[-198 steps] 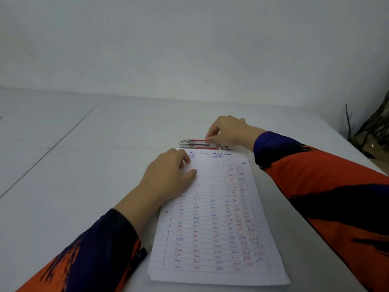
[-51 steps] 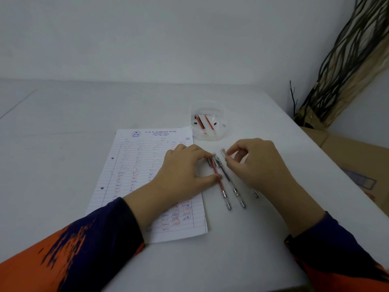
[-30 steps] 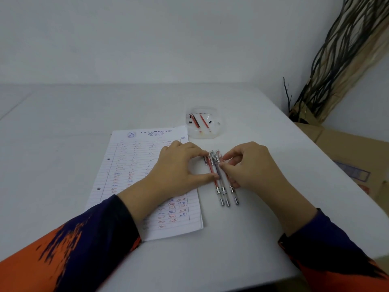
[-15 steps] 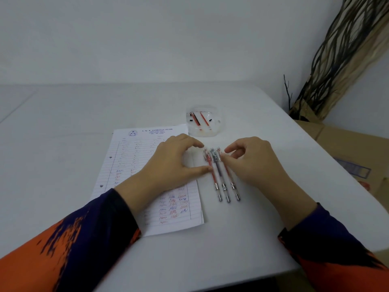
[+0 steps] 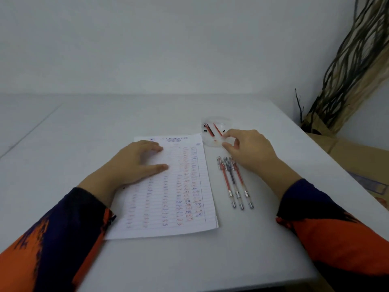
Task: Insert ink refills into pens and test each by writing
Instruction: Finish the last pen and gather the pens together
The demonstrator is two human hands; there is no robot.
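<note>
Flat on the sheet of lined paper (image 5: 168,186), the left hand (image 5: 134,165) lies palm down with fingers straight, holding nothing; it presses the sheet's upper left part. The right hand (image 5: 250,152) reaches toward the far right part of the surface (image 5: 84,127), its fingers loosely curled at the near rim of a small clear dish (image 5: 216,121); whether the fingertips pinch the rim or merely touch it cannot be told. Inside the dish lie two red ink refills (image 5: 213,130), slanted side by side, along with a few small dark bits (too small to identify).

Just beside the right hand's wrist, three pens (image 5: 233,182) lie close together in a row on the surface, between the paper's right edge and the right forearm, tips pointing toward the near edge. The outer two show red ink through clear barrels, the middle one a darker ink.

The paper carries rows of short scribbles in red and blue, densest along its right columns and lower part. A printed heading with a small round emblem runs across its top; the lettering is too blurred to read with certainty.

Both forearms wear sleeves (image 5: 52,239) patterned in orange and dark navy. Beyond the surface's right edge stand a brown cardboard box (image 5: 357,157) and a bundle of dried twigs (image 5: 353,66) leaning against the wall.
</note>
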